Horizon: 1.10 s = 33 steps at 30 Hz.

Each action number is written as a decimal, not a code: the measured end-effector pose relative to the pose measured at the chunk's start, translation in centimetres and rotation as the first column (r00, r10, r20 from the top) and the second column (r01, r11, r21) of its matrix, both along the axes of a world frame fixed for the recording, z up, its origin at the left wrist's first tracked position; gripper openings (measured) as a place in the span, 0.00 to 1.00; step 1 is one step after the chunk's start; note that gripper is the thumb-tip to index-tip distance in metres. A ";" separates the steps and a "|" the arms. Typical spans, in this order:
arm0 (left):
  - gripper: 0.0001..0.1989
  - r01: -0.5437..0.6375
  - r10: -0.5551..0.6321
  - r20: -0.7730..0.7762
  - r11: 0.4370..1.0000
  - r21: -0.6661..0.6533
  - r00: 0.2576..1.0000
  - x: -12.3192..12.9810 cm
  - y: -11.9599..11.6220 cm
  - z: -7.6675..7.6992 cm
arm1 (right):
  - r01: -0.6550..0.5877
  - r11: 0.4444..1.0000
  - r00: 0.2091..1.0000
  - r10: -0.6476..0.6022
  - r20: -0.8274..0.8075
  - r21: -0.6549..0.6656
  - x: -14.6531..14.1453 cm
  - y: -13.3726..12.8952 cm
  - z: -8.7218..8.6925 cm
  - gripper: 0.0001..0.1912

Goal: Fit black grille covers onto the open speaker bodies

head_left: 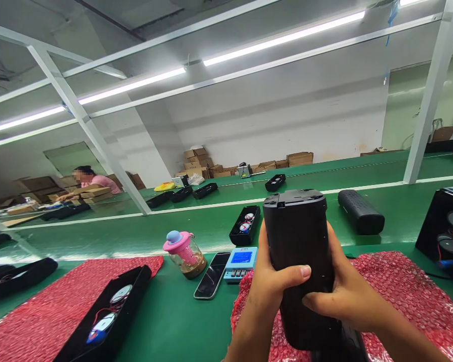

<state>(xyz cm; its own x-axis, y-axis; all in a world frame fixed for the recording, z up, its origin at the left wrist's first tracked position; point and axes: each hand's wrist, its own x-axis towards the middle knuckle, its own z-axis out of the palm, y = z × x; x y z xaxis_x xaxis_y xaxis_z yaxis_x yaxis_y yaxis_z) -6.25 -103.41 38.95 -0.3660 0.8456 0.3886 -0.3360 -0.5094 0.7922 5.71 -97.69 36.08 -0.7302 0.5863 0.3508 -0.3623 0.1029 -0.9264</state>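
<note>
A black speaker case (299,231) is held up, tilted, between both my hands. My left hand (274,284) grips its left side with the thumb across the near face. From the right, my right hand (345,291) wraps the same case, its thumb also on that face. Most fingers are hidden behind the case. Below it lies red bubble wrap (403,291), with another dark part partly covered by the held case. To the left, an open case (109,311) shows round speakers, red wires and a blue part.
A blue meter with a screen (242,259), a phone (212,275) and a pink-lidded jar (184,254) stand left of my hands. Beyond are another open case (245,224) and a closed speaker (360,211). A white post (432,95) rises at right. A person (98,182) sits far left.
</note>
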 end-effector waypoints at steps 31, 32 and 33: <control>0.54 0.031 -0.031 0.003 0.999 -0.018 1.000 -0.5 0.2 -0.3 | -0.012 1.000 1.000 0.012 0.004 -0.009 -0.2 0.2 -0.2 0.61; 0.54 0.031 -0.031 0.004 0.999 -0.016 1.000 -0.5 0.2 -0.3 | -0.007 1.000 1.000 0.007 0.006 -0.009 -0.2 0.2 -0.2 0.61; 0.54 0.033 -0.033 0.003 0.999 -0.014 0.999 -0.5 0.2 -0.3 | -0.005 1.000 1.000 0.005 0.006 -0.009 -0.2 0.2 -0.1 0.61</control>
<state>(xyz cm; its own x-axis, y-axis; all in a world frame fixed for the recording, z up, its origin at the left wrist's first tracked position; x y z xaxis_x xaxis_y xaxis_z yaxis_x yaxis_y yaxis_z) -6.75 -103.20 38.64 -0.3393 0.8627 0.3751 -0.3547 -0.4866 0.7983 5.55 -97.47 35.98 -0.7351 0.5860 0.3409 -0.3573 0.0925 -0.9294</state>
